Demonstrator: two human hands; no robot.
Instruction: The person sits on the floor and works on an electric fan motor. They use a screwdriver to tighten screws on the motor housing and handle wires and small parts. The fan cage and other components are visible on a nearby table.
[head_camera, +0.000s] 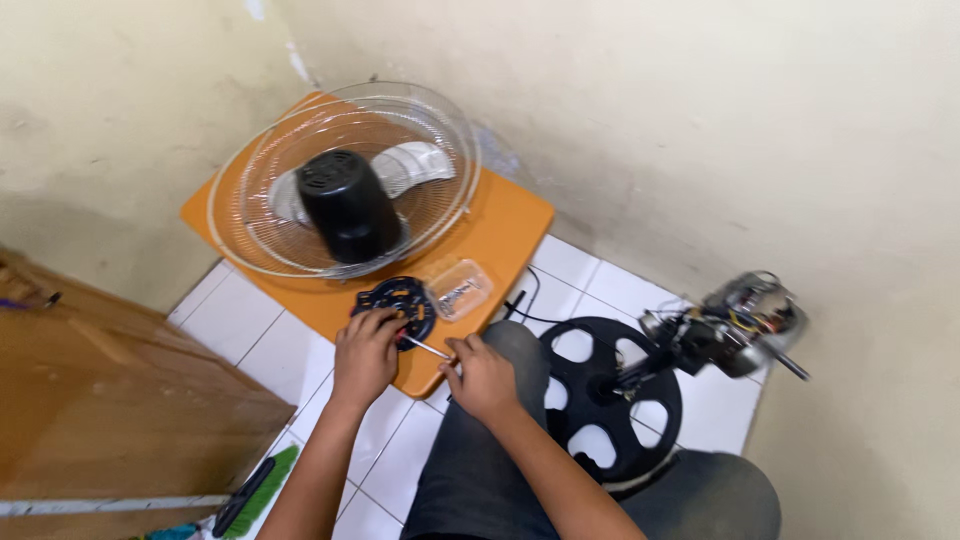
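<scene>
The left hand lies flat over the near edge of a round black control plate, its fingers curled down on the rim, apparently to pin the part so it cannot turn or slide. The plate rests on the front corner of an orange tabletop, a low square board set on the white tiled floor, close enough that both arms reach it from a seated position.

The right hand is closed around the handle of a slim screwdriver, fingers wrapped narrowly about it, with the metal shaft angled up and left toward the plate; the tip seems to meet the plate under the left fingers, though that contact is too small to confirm.

Just right of the plate sits a small clear plastic tray, near to hand for loose bits. Behind it a wire fan guard lies dish-up on the tabletop, holding a black motor cover and a pale fan blade, kept out of the working corner. To the right, on the floor by the person's knee, the round black fan base carries the bare motor, tilted toward the wall.
</scene>
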